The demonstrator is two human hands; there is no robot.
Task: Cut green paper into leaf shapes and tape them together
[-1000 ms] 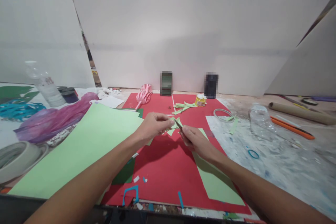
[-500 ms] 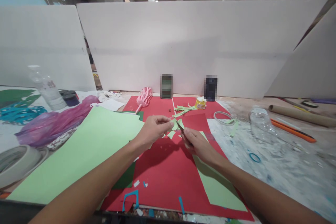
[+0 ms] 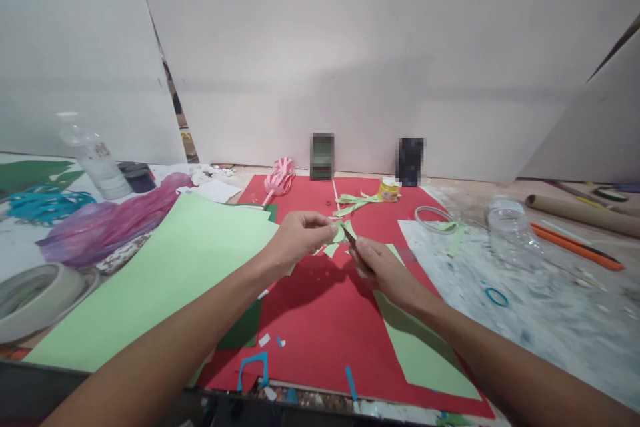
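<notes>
Over the red sheet (image 3: 305, 320), my left hand (image 3: 300, 240) pinches a small light green paper piece (image 3: 339, 233) between thumb and fingertips. My right hand (image 3: 380, 267) is closed around scissors (image 3: 349, 235), whose dark narrow blades point at that paper; the handles are hidden inside my fingers. Small green paper scraps (image 3: 331, 250) show just below the held piece. Under my left forearm lies a large light green sheet (image 3: 200, 240). Another light green sheet (image 3: 425, 353) is partly beneath my right forearm.
A pink ribbon bundle (image 3: 281, 177), green paper strips (image 3: 357, 201) and a yellow tub (image 3: 389, 190) are at the back. Leftward are tape rolls (image 3: 40, 300), a plastic bottle (image 3: 95, 157) and a pink-purple plastic bag (image 3: 120, 227). Rightward are a clear container (image 3: 510, 227) and an orange cutter (image 3: 580, 247).
The view has tilted slightly down and to the left, so everything sits a little further right and higher. Both hands keep their grips, with the scissors still at the green paper.
</notes>
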